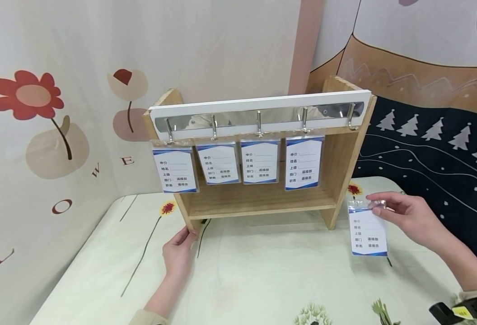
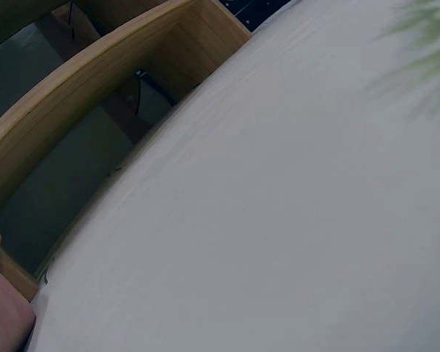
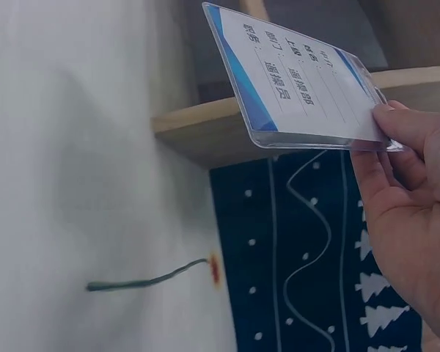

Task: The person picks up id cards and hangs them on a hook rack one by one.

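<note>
Between thumb and fingers my right hand [image 1: 415, 219] pinches the top edge of a badge [image 1: 367, 234], a white card with blue corners in a clear sleeve, right of the wooden rack [image 1: 259, 207]. In the right wrist view that badge [image 3: 301, 88] is tilted, its printed face showing. My left hand [image 1: 180, 253] grips the foot of the rack's left side panel; the left wrist view catches only part of it. Similar badges [image 1: 175, 169] hang from hooks along the rack's front rail. The rightmost hook [image 1: 351, 116] carries no badge.
The rack stands on a pale flower-printed cloth [image 1: 254, 271]. Behind it hangs a light curtain [image 1: 222, 45] with flowers and letters. A dark tree-patterned cloth [image 1: 433, 167] borders the right side. A black device [image 1: 466, 310] sits at the right wrist.
</note>
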The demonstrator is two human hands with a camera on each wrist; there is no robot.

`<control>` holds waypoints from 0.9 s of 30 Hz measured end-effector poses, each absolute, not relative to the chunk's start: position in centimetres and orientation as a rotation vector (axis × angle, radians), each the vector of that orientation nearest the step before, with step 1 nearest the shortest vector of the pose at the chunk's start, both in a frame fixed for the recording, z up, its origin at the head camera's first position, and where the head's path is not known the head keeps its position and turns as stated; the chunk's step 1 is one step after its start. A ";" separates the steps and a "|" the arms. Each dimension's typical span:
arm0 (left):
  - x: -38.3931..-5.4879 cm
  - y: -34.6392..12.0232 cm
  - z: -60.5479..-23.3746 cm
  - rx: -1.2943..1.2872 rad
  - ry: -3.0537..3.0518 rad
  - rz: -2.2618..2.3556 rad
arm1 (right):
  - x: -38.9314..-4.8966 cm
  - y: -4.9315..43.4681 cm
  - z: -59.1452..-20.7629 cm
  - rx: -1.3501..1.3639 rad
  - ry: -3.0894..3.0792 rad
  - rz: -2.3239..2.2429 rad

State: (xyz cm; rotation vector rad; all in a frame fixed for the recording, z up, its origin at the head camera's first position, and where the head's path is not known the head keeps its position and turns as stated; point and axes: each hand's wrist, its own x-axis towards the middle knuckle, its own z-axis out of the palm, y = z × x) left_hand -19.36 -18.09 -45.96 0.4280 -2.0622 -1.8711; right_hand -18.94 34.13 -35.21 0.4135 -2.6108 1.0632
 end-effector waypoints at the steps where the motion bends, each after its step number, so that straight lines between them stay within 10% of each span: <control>1: -19.4 -18.1 -46.0 0.429 -2.063 -1.870 | -18.9 34.0 -34.9 0.419 -2.596 1.070; 27: -19.4 -18.0 -45.9 0.436 -2.059 -1.873 | -19.1 31.7 -29.4 0.341 -2.436 1.148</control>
